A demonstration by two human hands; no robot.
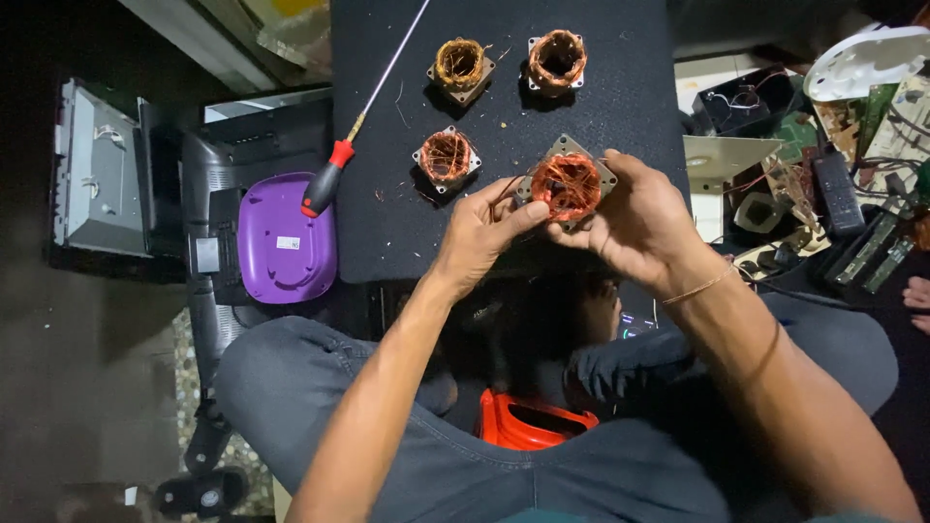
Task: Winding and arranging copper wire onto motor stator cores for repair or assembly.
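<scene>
Both hands hold one small motor coil just above the near edge of a black mat that looks rough and speckled. The coil is a square grey metal frame with a round bundle of thin, shiny copper wire packed inside it, all tangled and orange-red. The left hand pinches the coil's left side, with the thumb and fingers pressed on the wire. The right hand wraps around the right side of the frame and grips it tight. A thin string band sits around the right wrist. Three more coils lie on the mat. One sits near the middle, just left of the held one. Two others sit side by side near the far edge, and their wire looks more golden and fuzzy. A long screwdriver with a thin silver rod and a red and black handle lies slanted over the mat's left edge. Its handle rests on a smooth purple plastic lid with round corners. A shiny orange plastic thing sits between the person's knees, which are in blue jeans. A pile of dark boxes and wires lies past the mat's right edge.
</scene>
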